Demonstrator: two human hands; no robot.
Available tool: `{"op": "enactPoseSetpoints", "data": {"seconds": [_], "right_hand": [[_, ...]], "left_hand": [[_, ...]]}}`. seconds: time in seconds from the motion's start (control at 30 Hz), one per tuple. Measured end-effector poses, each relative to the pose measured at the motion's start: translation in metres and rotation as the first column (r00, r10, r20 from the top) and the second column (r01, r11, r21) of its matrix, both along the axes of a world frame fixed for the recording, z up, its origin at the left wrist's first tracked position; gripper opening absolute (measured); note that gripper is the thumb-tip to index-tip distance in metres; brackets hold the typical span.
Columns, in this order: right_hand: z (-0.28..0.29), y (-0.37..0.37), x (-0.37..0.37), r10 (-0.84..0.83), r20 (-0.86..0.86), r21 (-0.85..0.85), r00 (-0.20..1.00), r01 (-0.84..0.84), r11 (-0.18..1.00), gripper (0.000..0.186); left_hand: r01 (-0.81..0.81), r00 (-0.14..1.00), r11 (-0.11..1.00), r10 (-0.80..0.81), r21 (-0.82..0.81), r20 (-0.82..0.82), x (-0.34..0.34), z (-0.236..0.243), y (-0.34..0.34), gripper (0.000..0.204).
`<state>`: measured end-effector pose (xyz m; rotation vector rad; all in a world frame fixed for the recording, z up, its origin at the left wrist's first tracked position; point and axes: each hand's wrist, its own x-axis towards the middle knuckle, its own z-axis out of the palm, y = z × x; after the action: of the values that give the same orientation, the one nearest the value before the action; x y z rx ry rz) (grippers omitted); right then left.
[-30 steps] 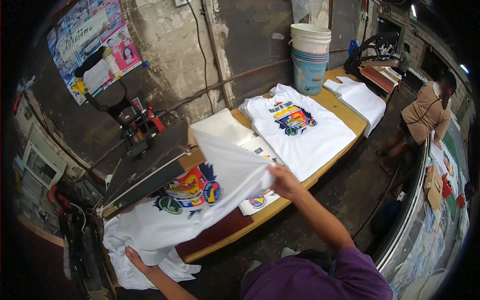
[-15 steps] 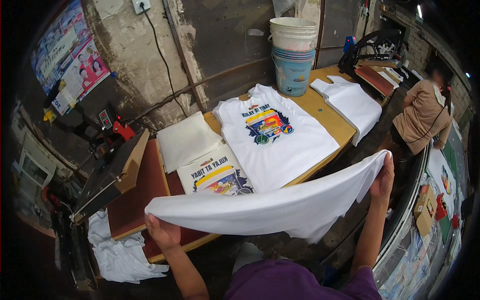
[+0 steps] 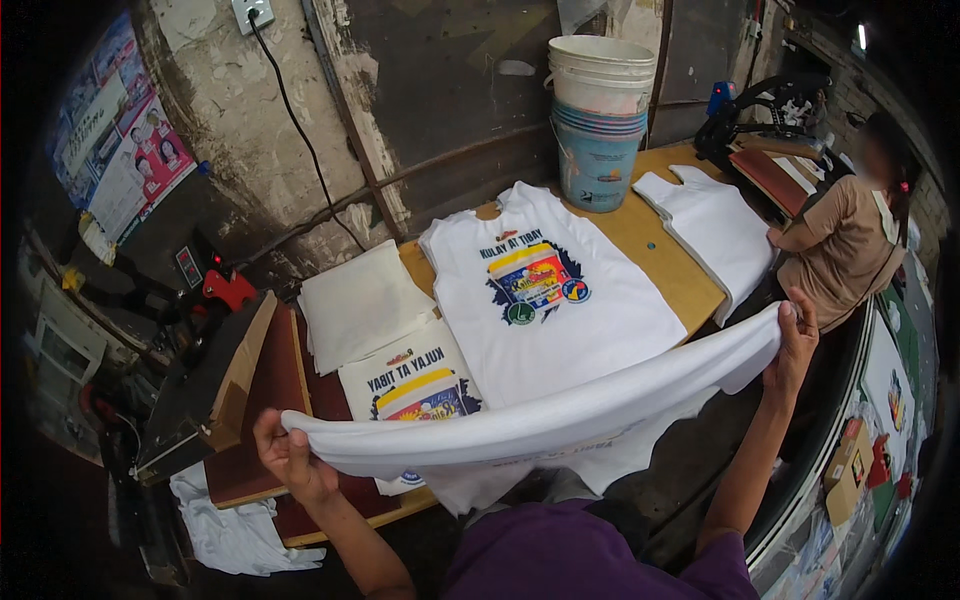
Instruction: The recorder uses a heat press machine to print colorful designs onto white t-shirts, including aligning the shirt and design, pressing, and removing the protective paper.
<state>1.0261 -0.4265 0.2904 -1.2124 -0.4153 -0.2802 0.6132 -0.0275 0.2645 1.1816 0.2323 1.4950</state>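
Note:
My left hand (image 3: 298, 455) grips the left end of a white T-shirt (image 3: 530, 435), and my right hand (image 3: 793, 335) grips its right end. The shirt hangs stretched between them, folded along the top, its print faintly showing through. Behind it lies a stack of white printed shirts (image 3: 550, 350) on the yellow wooden table (image 3: 665, 255). Left of that stack are printed transfer sheets (image 3: 400, 375) with reversed lettering and a pile of cream sheets (image 3: 355, 300). The raised heat press (image 3: 190, 420) stands at the left beside a red-brown board (image 3: 255, 430).
Stacked buckets (image 3: 595, 130) stand behind the shirts, near folded white garments (image 3: 715, 230). A second press (image 3: 760, 180) is at the back right. A person in a tan top (image 3: 840, 240) stands at the right beside a long bench (image 3: 890, 390). White cloth (image 3: 225, 530) lies at lower left.
The shirt in my hands was lifted away from the left press, its printed face turned out of sight, and is now stretched level across my front. The person at right has turned toward the table.

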Motion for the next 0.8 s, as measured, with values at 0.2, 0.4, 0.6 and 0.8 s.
{"op": "enactPoseSetpoints", "data": {"seconds": [0.2,0.4,0.6,0.8], "right_hand": [[0.045,0.090,0.080,0.340,0.021,-0.176,0.940,-0.331,0.927,0.048],[0.046,0.185,0.210,0.562,-0.190,-0.170,0.805,-0.591,0.788,0.051],[0.075,0.153,0.231,0.598,0.122,-0.047,0.792,-0.597,0.801,0.055],[-0.022,0.116,0.257,0.586,-0.243,-0.141,0.773,-0.626,0.767,0.059]], "left_hand": [[-0.092,0.926,0.989,0.127,0.114,-0.357,0.079,0.029,0.011,0.049],[-0.009,0.919,0.973,-0.083,-0.231,-0.384,0.182,0.028,0.055,0.058],[-0.110,0.987,0.993,0.114,0.041,-0.114,0.208,0.058,-0.015,0.061],[-0.183,0.928,0.983,0.165,-0.022,-0.334,0.220,-0.024,-0.052,0.062]]}}
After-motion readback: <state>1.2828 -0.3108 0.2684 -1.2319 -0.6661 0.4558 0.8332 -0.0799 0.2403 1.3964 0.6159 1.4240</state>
